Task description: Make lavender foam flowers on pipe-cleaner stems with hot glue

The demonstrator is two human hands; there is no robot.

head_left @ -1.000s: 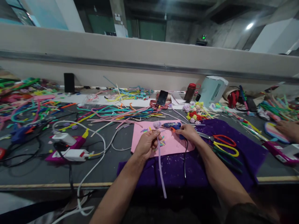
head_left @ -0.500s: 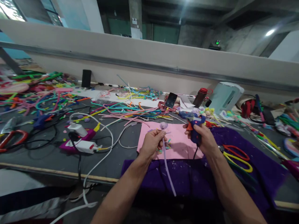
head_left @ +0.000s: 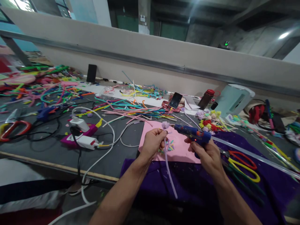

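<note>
My left hand (head_left: pixel 155 140) pinches a lilac pipe-cleaner flower (head_left: pixel 165 125) just below its fluffy head. The flower's stem (head_left: pixel 169 173) hangs down over the purple cloth. In my right hand (head_left: pixel 206 153) is a blue hot glue gun (head_left: pixel 193 132), fingers wrapped around its grip and a small red light lit on its body. Its nozzle points left, close to the flower head, with a small gap between them. A long clear glue stick (head_left: pixel 253 157) runs out of the gun's back end. Beneath both hands lies a pink sheet (head_left: pixel 182 149) with small coloured scraps.
Red-and-yellow handled scissors (head_left: pixel 245 165) and dark pliers rest on the purple cloth (head_left: pixel 274 184) at right. A magenta power strip (head_left: pixel 70 141) with white cables lies left. Behind are loose pipe cleaners (head_left: pixel 131 111), a phone (head_left: pixel 175 100), a red-capped bottle (head_left: pixel 206 98) and finished small flowers (head_left: pixel 209 122).
The glue gun has turned from pointing away at an angle to lying nearly level, its nozzle nearer the flower head. The left hand keeps its pinch. The view has shifted slightly.
</note>
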